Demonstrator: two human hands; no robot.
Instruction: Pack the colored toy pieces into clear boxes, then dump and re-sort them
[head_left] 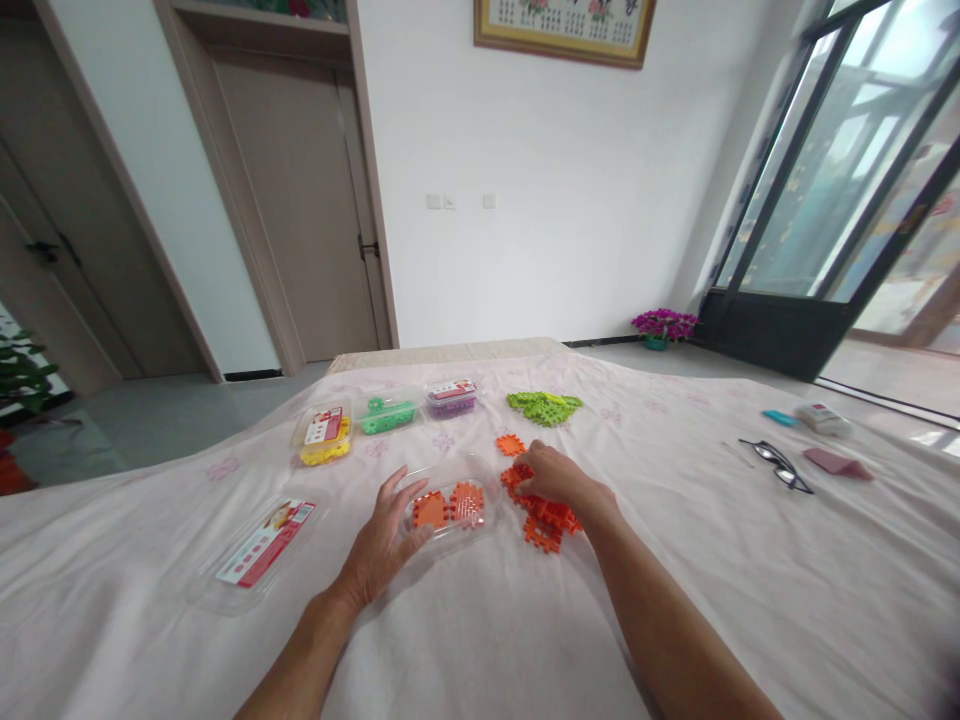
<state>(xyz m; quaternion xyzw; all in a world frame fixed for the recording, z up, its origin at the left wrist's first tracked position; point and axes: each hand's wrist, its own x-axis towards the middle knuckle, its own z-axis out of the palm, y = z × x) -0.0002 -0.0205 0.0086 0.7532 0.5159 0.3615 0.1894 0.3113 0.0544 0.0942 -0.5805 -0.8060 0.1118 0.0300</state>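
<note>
My left hand (394, 535) grips the left end of a clear plastic box (450, 548), thumb on the near rim and fingers on the far side. Inside the box lie flat orange interlocking pieces (430, 511), in two groups side by side. To the right of the box, my right hand (551, 474) is closed over a heap of orange interlocking pieces (543, 533). Its fingertips pinch at the heap's upper left and are partly hidden. A separate orange piece (511, 445) lies just beyond the heap.
Left of the box lies a clear lid with a label (266, 545). Farther back stand boxes of yellow pieces (325, 455), green pieces (388, 414) and purple pieces (452, 405), plus a loose lime-green pile (544, 407). Glasses (780, 465) rest at right on the pale cloth (675, 520).
</note>
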